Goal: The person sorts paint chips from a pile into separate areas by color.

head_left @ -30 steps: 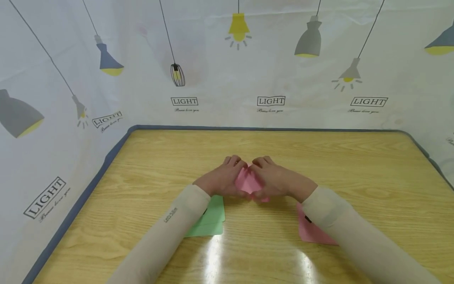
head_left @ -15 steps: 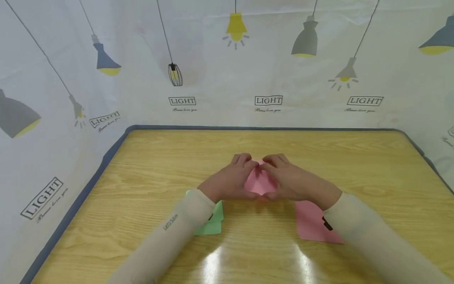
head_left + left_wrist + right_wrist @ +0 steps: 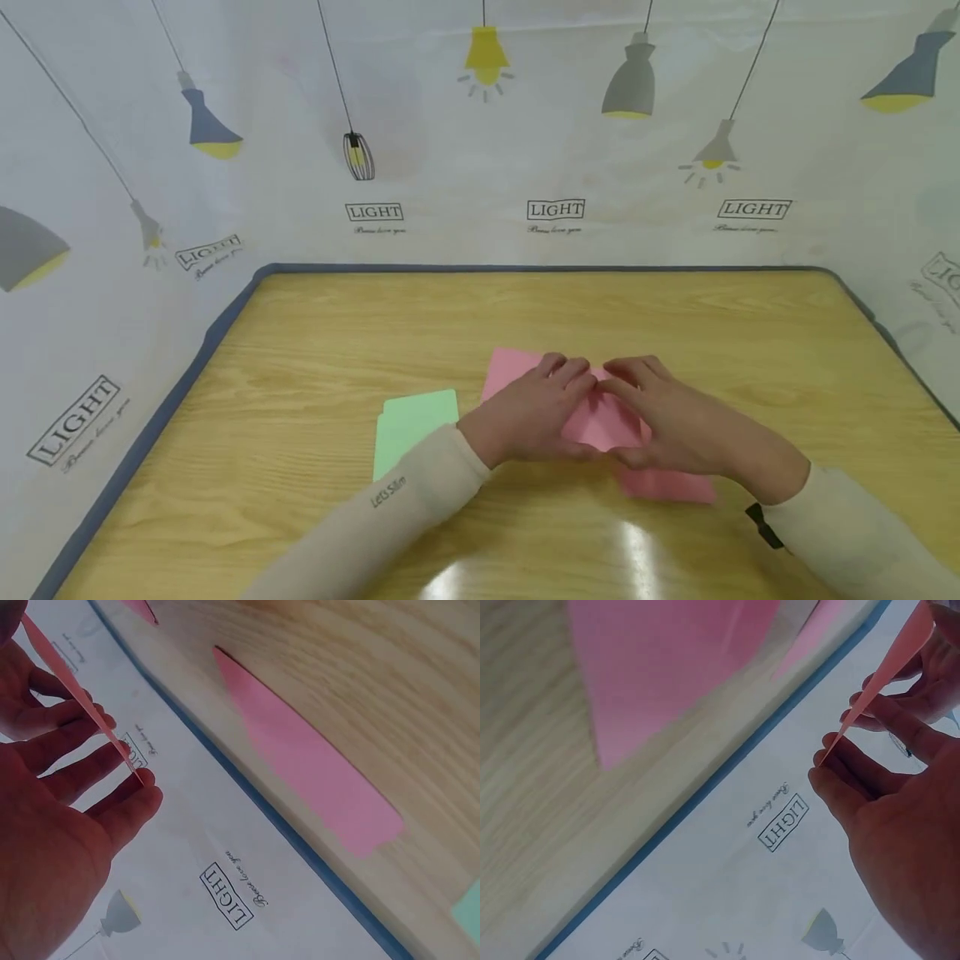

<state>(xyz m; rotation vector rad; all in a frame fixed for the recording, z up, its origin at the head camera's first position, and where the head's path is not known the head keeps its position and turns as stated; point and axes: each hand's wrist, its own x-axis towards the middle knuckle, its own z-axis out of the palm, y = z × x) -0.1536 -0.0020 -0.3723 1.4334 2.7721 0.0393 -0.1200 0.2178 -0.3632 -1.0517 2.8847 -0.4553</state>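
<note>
A pink card [image 3: 603, 425] is held up between both hands. My left hand [image 3: 536, 412] pinches its left side, and my right hand [image 3: 690, 425] pinches the opposite side, with thumbs nearly meeting at the near edge. In the left wrist view the held card [image 3: 75, 690] appears almost edge-on and slightly bowed, fingertips at its border. One more pink card [image 3: 508, 367] lies on the table, partly covered by the left hand. Below the right hand, pink card [image 3: 671, 486] shows on the table, much of it hidden behind the hands.
Green cards [image 3: 417, 421], overlapping unevenly, lie left of the hands and are partly covered by the left sleeve [image 3: 420, 492]. The wooden table [image 3: 360, 333] ends at a blue edge [image 3: 465, 268] against a printed lamp-pattern backdrop [image 3: 450, 150].
Both hands have carried the held pink card rightward and nearer, over the pink at the right. A pink card left lying behind the left hand has come into view, and more green shows.
</note>
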